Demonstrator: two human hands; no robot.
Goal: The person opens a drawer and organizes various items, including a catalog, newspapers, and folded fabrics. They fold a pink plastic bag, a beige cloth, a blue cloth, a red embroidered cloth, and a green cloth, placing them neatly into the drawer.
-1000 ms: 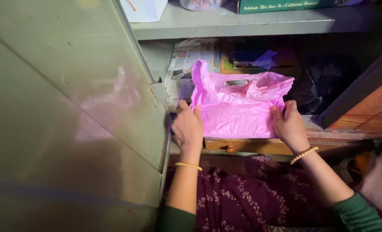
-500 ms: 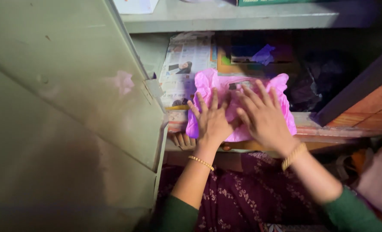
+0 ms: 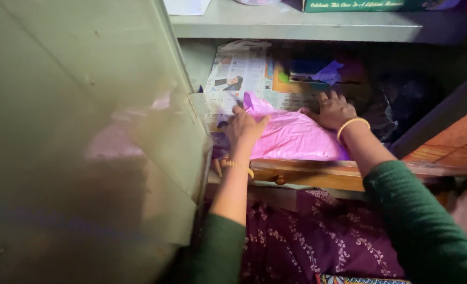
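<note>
A pink plastic bag (image 3: 295, 138) lies flattened on the lower shelf of a metal cupboard, on top of newspaper (image 3: 237, 73). My left hand (image 3: 244, 128) rests on the bag's left end, fingers curled against the plastic. My right hand (image 3: 334, 110) presses on the bag's far right edge with fingers spread, reaching deeper into the shelf. Both wrists wear thin gold bangles. Whether either hand grips the plastic is hard to tell.
The pale green cupboard door (image 3: 86, 137) stands open at left, close to my left arm. A wooden edge (image 3: 317, 173) runs below the shelf front. A black plastic bag (image 3: 396, 105) sits at right; a green box (image 3: 359, 5) stands on the upper shelf (image 3: 307, 23).
Both hands have slid off the middle of the pink bag toward its far ends, and the bag now lies flatter and pushed further into the shelf. The view has shifted a little.
</note>
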